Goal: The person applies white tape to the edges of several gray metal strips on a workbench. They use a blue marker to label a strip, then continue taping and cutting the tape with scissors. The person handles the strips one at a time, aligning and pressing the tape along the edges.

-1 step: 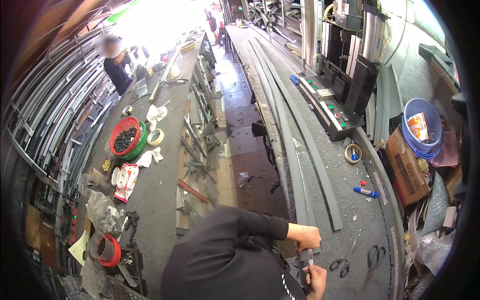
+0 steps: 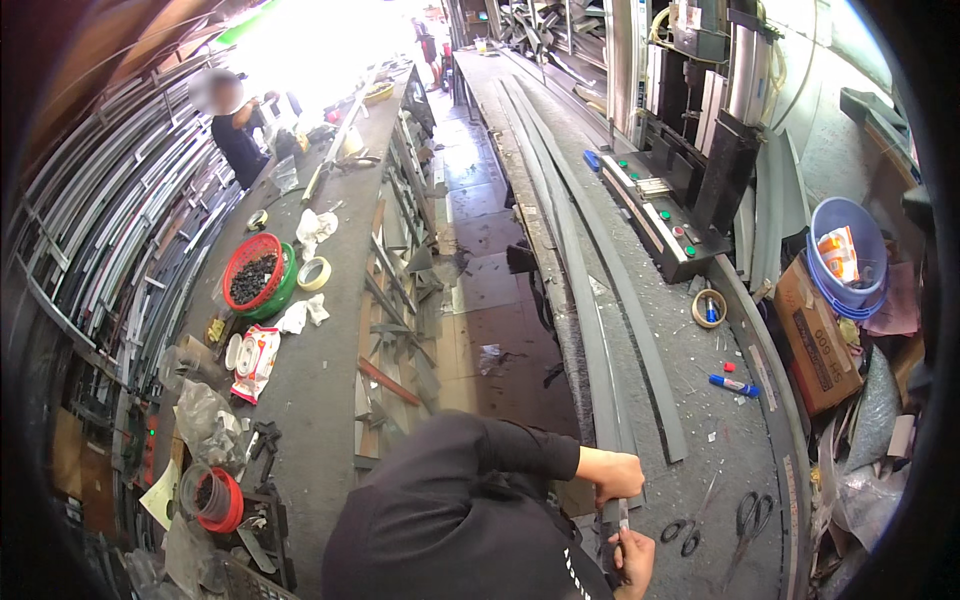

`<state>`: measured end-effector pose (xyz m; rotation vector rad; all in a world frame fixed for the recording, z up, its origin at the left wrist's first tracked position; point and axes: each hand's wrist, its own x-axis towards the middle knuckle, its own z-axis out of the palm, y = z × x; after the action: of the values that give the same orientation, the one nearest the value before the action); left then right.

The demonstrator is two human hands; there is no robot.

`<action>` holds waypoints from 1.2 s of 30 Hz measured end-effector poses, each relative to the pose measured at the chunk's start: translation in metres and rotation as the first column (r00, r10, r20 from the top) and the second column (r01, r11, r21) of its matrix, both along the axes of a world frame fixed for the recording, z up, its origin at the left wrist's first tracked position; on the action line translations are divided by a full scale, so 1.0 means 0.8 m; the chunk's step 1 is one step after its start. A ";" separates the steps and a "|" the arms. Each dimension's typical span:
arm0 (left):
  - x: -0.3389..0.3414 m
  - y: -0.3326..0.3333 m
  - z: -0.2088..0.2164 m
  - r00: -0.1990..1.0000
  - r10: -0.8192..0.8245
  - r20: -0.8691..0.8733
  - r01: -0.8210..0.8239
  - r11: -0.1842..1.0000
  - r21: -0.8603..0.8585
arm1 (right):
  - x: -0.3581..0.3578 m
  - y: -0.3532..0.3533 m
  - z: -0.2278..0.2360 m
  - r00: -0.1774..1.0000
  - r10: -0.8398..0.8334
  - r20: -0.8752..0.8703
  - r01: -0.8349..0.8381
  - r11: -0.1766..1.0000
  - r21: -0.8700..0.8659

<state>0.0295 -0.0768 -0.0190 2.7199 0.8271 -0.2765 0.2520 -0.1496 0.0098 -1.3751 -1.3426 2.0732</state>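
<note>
My left hand (image 2: 619, 476) is closed in a fist at the near end of a long grey strip (image 2: 600, 370) on the right-hand bench. Just below it, my right hand (image 2: 632, 560) is closed too. A short, flat, shiny metal piece (image 2: 624, 514) shows between the two hands; its lower end goes into my right fingers, and its kind is unclear. What my left fingers grip is hidden. Beside this strip lies a second grey strip (image 2: 655, 400). To the right of my hands rest small dark-handled scissors (image 2: 682, 538) and larger black-handled scissors (image 2: 752, 515).
A blue marker (image 2: 734, 385), a red cap (image 2: 729, 367) and a tape roll (image 2: 708, 308) lie on the right bench near a machine with green buttons (image 2: 664, 215). Across the aisle, the left bench carries a red basket (image 2: 252, 272) of small black parts. Another person (image 2: 235, 140) stands beyond it.
</note>
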 end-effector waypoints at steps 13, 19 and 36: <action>-0.011 -0.013 0.007 1.000 0.023 -0.014 -0.024 0.998 -0.049 | 0.001 0.001 -0.041 0.998 0.060 -0.022 -0.063 0.987 -0.148; -0.018 -0.013 -0.001 0.999 -0.036 -0.020 0.034 0.996 -0.083 | -0.027 0.004 -0.038 0.988 0.037 -0.149 -0.054 0.992 -0.110; -0.020 0.006 0.010 0.999 -0.044 -0.003 0.044 0.999 -0.032 | -0.031 0.012 -0.032 1.000 -0.010 0.005 0.011 0.969 -0.248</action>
<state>0.0131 -0.0723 -0.0107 2.7113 0.7579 -0.3011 0.2269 -0.1396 -0.0158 -1.4802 -1.1028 2.2949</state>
